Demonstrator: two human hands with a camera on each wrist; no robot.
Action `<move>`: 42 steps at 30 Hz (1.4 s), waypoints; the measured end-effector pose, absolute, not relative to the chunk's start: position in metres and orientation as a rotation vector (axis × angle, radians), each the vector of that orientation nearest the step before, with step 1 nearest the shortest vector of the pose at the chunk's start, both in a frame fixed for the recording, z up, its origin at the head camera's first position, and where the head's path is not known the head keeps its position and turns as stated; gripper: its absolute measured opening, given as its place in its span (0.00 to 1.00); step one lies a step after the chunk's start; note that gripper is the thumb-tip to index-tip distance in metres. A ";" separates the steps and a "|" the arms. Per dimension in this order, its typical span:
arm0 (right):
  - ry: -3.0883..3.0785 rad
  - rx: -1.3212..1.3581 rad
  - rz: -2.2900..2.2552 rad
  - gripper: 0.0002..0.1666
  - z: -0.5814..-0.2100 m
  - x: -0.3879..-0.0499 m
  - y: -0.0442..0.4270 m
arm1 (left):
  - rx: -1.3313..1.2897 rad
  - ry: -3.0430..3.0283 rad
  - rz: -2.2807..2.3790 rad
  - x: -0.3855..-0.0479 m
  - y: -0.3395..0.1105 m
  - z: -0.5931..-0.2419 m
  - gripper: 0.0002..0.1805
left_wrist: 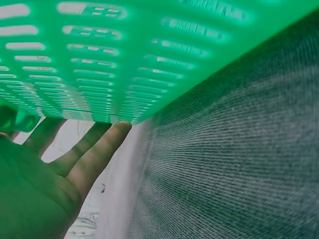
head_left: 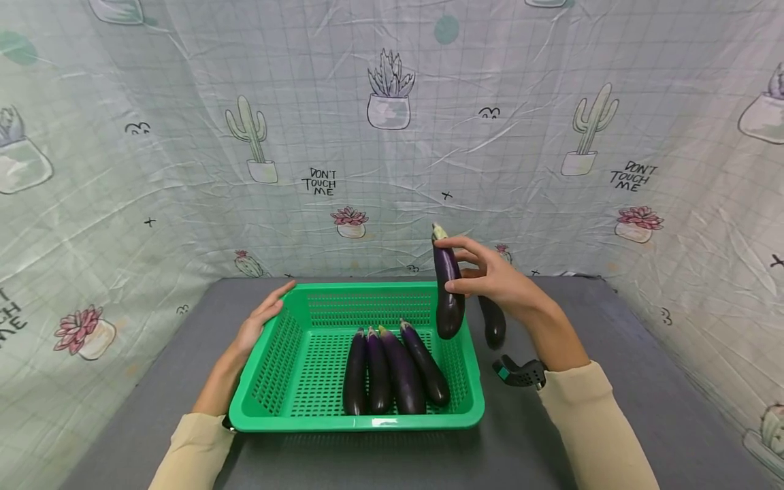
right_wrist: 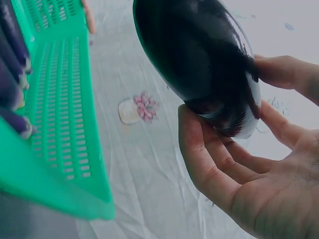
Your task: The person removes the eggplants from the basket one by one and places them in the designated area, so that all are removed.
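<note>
My right hand point(head_left: 499, 282) holds an eggplant point(head_left: 448, 299) by its upper part, thumb on one side and fingers on the other. It hangs nearly upright over the right end of a green plastic basket point(head_left: 355, 423), stem up. The right wrist view shows the glossy eggplant point(right_wrist: 194, 50) close up between thumb and fingers. Several eggplants point(head_left: 401, 374) lie side by side in the basket, right of its middle. Along the basket's left side rests my left hand point(head_left: 254, 327). Its straight fingers point(left_wrist: 94, 157) touch the outside of the perforated wall in the left wrist view.
Another eggplant point(head_left: 493, 323) lies on the grey table point(head_left: 551, 435) to the right of the basket, partly hidden by my right hand. Behind the table hangs a pale patterned cloth point(head_left: 429, 170), which also closes off both sides.
</note>
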State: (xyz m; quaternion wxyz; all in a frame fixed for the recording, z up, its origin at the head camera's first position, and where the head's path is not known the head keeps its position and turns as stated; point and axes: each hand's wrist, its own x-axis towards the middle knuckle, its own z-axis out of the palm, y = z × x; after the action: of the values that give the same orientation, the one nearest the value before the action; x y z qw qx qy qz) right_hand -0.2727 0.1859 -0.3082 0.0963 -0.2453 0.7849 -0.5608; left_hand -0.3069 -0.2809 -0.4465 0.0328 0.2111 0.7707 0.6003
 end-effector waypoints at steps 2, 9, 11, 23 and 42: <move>2.327 -0.707 -1.675 0.40 -0.311 -0.271 0.192 | 0.640 2.341 1.865 -0.306 -0.281 -0.446 0.31; 2.415 -0.668 -1.659 0.41 -0.318 -0.263 0.217 | 0.674 2.257 1.911 -0.308 -0.280 -0.444 0.32; 2.434 -0.657 -1.655 0.41 -0.320 -0.261 0.223 | 0.674 2.255 1.910 -0.308 -0.280 -0.444 0.32; 2.425 -0.548 -1.713 0.41 -0.335 -0.260 0.254 | 0.618 2.343 1.853 -0.306 -0.281 -0.442 0.34; 2.412 -0.443 -1.727 0.42 -0.350 -0.268 0.280 | 0.537 2.393 1.800 -0.306 -0.284 -0.440 0.42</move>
State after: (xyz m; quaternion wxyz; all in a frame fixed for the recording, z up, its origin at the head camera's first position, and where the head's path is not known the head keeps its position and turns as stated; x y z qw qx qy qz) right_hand -0.2682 0.2802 -0.3497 0.0710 -0.1473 0.8022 -0.5743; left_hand -0.3057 -0.2838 -0.4395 0.0497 0.1762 0.7856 0.5910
